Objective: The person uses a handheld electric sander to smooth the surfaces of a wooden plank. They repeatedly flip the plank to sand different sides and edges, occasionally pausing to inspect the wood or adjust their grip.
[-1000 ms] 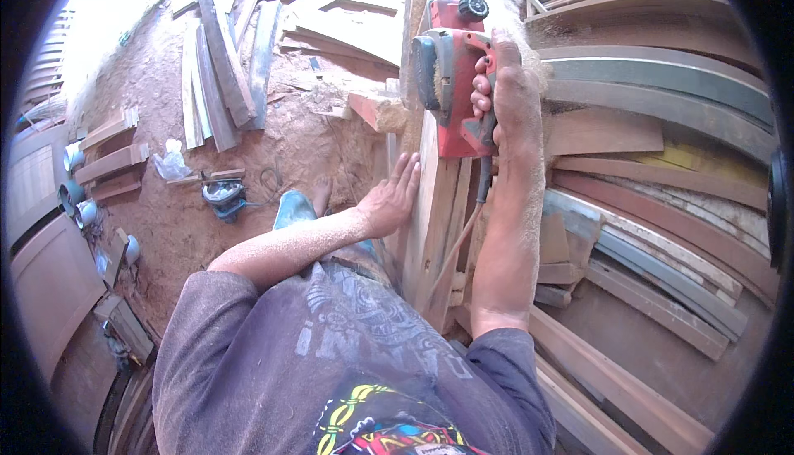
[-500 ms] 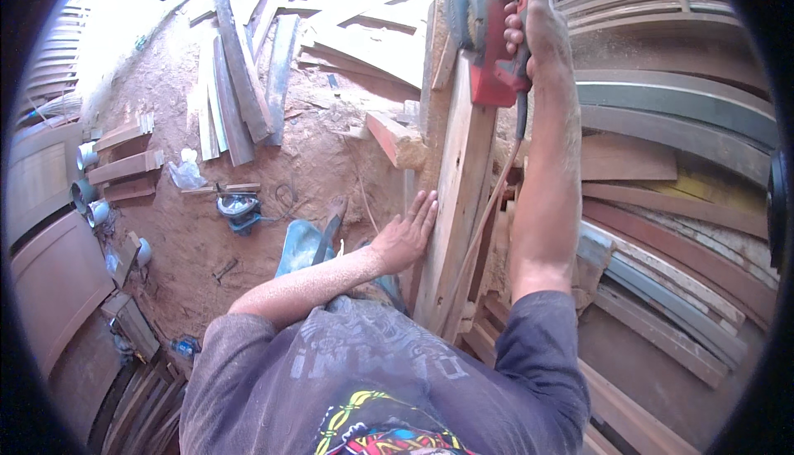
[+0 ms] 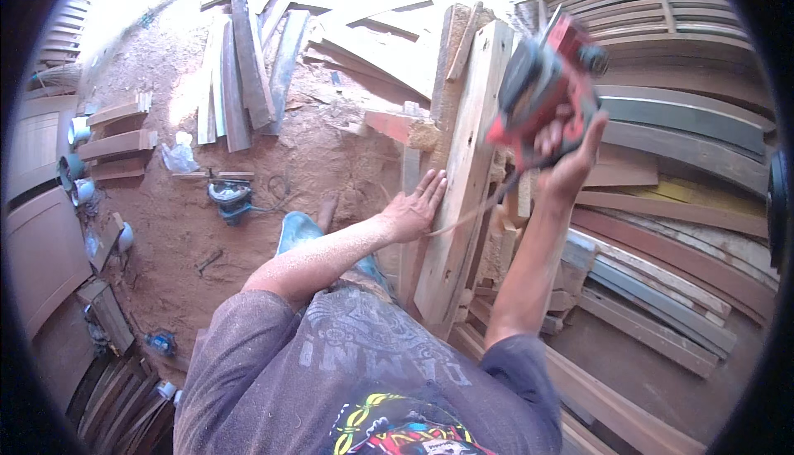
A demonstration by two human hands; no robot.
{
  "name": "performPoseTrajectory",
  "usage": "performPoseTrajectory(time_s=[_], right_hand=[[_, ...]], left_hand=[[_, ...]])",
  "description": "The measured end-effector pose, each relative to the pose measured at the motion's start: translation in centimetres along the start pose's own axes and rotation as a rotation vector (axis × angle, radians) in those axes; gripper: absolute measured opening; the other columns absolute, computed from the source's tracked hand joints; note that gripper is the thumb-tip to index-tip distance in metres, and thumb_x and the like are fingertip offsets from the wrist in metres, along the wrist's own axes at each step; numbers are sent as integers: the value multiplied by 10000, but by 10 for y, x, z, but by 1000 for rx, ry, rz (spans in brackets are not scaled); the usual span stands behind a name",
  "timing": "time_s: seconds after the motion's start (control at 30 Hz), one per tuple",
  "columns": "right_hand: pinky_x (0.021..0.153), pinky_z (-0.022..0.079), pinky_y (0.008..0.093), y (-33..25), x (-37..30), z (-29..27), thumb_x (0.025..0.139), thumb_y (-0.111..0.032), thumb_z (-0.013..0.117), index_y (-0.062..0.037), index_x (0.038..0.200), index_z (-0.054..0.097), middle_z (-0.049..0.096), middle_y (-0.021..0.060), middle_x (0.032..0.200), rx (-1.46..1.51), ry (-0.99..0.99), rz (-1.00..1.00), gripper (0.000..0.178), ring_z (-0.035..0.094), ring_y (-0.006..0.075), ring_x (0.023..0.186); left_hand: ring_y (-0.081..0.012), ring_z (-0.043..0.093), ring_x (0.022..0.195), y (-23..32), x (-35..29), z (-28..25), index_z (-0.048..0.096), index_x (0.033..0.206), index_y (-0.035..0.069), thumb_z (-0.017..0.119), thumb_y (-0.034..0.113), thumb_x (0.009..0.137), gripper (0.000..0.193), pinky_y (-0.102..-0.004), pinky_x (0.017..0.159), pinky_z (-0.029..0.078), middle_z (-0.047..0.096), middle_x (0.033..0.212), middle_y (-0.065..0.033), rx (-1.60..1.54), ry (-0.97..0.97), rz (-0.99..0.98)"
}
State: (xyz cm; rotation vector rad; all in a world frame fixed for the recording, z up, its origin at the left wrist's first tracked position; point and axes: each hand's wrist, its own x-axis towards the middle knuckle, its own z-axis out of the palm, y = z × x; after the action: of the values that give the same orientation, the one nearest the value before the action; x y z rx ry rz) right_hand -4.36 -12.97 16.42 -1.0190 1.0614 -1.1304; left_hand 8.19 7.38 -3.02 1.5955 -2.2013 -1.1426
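Note:
A red and black electric hand planer [image 3: 552, 95], blurred by motion, is tilted in the air right of a long pale timber [image 3: 463, 161]. My right hand [image 3: 569, 157] is closed round its handle, and a cord [image 3: 475, 217] trails from it across the timber. The planer is apart from the wood. Dusted with fine sawdust, my left hand [image 3: 412, 210] rests with fingers stretched out against the left edge of the timber. Another rough timber [image 3: 444, 66] lies alongside on the left, under a thin strip [image 3: 465, 41].
Stacked boards [image 3: 662, 248] crowd the right side. Loose planks [image 3: 236, 66] lie on the dirt floor ahead. To the left are a blue power tool [image 3: 231, 197], a hammer [image 3: 209, 262], a plastic bag [image 3: 179, 154] and leaning wooden panels [image 3: 45, 265].
My right hand has lifted the planer off the far end of the timber and swung it right and nearer, tilting it. The left hand stays against the timber, slightly shifted.

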Motion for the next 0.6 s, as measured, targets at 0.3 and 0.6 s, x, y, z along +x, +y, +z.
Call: performPoseTrajectory(time_s=[0.3,0.6], right_hand=[[474,380,263,-10,-331,-85,1001,-800,532,32,1065,651,487,-15,629,-330,430,280,844,473,90,497],[505,374,252,16,-516,-102,1051,-627,641,14,1029,710,522,-32,645,-303,683,503,645,479,63,553]], left_hand=[[-451,-8,1663,-14,6,10,-36,1657,-157,708,142,932,1081,-455,1283,377,-16,1767,-353,75,-32,92],[-425,-80,1664,-15,14,-2,-106,1666,-108,779,263,953,1196,-473,1370,161,-85,1772,-325,168,-88,43]])
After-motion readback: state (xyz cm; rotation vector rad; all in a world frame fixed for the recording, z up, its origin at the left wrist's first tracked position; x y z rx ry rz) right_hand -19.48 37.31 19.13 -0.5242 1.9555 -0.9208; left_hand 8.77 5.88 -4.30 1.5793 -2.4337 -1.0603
